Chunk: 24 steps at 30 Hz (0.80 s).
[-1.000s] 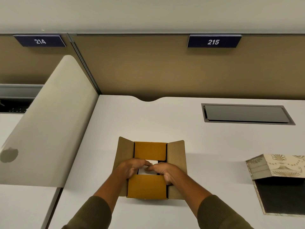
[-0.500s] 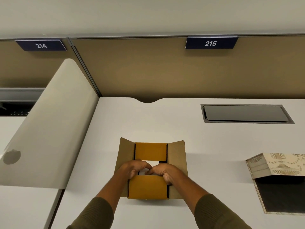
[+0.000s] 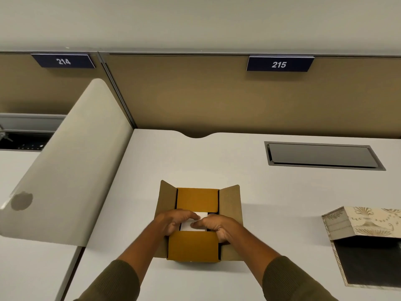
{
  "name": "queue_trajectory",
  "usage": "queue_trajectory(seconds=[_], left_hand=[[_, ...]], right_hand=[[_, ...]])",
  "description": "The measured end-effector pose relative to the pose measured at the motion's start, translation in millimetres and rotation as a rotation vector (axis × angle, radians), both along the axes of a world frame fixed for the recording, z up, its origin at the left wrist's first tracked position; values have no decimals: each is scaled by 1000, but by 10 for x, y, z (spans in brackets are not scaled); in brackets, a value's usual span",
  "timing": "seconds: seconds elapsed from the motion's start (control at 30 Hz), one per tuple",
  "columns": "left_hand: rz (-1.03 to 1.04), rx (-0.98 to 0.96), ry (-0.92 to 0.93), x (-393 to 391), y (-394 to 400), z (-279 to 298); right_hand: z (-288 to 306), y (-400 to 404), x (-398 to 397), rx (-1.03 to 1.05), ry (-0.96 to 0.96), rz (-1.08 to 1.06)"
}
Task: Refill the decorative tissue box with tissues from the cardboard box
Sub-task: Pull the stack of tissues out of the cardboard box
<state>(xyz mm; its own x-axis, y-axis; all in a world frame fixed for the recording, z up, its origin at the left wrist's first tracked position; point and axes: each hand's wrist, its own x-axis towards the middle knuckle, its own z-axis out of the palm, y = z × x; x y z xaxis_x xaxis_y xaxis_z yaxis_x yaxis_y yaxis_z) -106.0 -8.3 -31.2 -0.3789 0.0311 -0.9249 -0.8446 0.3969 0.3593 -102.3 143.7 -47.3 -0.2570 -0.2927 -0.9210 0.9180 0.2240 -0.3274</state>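
Tissues (image 3: 194, 222): white stack, only a small patch showing, down inside the cardboard box (image 3: 197, 220) at desk centre, near the front edge. Box is open on top w/ all four flaps out: two tan side flaps angled up L and R, two yellower ones lying toward the back and toward the person.

Both hands are in the opening. Left hand (image 3: 173, 221) comes in from the box's left side, fingers curled over the tissues' left edge. Right hand (image 3: 213, 228) comes in from the right, fingers bent down on the stack, thumb tips of the two hands nearly meeting over the white patch. Both look closed on the stack; how firm the grip is, can't tell. Olive sleeves at the bottom of view.

Decorative box (image 3: 366, 246) sits well apart to the right, at the desk's right edge, cream w/ an urn pattern, tipped so its dark open inside faces up and toward the person.

Behind: white desk (image 3: 217, 161), grey cable hatch (image 3: 323, 156) at back right, tan partition w/ signs 214 and 215.
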Motion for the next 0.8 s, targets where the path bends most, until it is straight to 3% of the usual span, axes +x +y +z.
queue_trajectory(seconds=[0.23, 0.8], left_hand=[[79, 168, 68, -66, -123, 166], [156, 328, 311, 233, -180, 774]], right_hand=[[181, 79, -26, -216, 84, -168], [977, 269, 95, -247, 211, -209]])
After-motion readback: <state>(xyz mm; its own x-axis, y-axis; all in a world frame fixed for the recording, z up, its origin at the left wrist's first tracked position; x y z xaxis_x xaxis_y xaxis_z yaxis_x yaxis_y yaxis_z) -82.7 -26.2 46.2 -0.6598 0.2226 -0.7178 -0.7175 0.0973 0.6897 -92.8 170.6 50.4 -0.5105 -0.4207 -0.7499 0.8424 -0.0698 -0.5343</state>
